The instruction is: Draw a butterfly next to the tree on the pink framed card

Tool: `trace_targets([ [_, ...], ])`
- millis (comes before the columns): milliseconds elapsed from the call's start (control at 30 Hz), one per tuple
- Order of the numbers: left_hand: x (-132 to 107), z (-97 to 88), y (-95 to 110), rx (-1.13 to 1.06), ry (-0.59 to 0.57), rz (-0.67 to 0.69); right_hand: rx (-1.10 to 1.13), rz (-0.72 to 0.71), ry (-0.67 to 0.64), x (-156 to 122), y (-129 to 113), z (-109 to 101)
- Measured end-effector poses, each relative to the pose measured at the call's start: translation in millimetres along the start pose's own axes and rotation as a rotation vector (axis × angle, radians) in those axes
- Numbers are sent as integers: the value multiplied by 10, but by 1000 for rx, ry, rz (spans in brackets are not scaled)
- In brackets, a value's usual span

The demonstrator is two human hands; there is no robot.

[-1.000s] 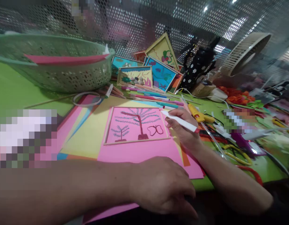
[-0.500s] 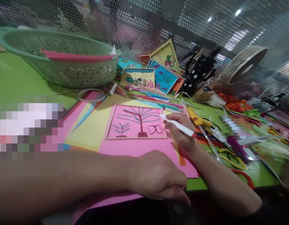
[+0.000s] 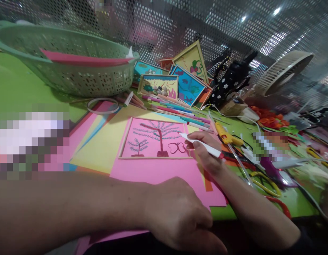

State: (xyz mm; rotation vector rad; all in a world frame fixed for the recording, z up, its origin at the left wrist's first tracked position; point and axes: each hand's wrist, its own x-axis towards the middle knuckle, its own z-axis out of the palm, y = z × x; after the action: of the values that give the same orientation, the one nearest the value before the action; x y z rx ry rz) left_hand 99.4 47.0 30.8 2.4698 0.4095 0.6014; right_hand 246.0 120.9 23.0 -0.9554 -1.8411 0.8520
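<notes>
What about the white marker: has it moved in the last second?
Yes. Against the thin frame, the white marker has moved left and toward the frame's near edge, its tip now inside.

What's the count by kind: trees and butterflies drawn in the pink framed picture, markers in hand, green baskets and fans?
Drawn trees: 2
Drawn butterflies: 1
Held markers, in the right hand: 1
Green baskets: 1
Fans: 1
Total: 6

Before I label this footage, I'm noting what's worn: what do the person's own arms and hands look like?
The left hand and right hand are bare: no gloves, rings or watch show. Both forearms are bare too; a dark sleeve shows on the right.
</notes>
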Motion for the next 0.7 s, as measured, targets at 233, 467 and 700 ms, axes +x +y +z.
trace_targets([
  [233, -11, 47, 4, -34, -21, 11, -24, 18, -12, 32, -26, 31],
  [467, -57, 83, -13, -81, -15, 15, -40, 36, -56, 26, -20, 41],
  [700, -65, 120, 4, -56, -129, -12, -26, 28, -99, 24, -69, 47],
])
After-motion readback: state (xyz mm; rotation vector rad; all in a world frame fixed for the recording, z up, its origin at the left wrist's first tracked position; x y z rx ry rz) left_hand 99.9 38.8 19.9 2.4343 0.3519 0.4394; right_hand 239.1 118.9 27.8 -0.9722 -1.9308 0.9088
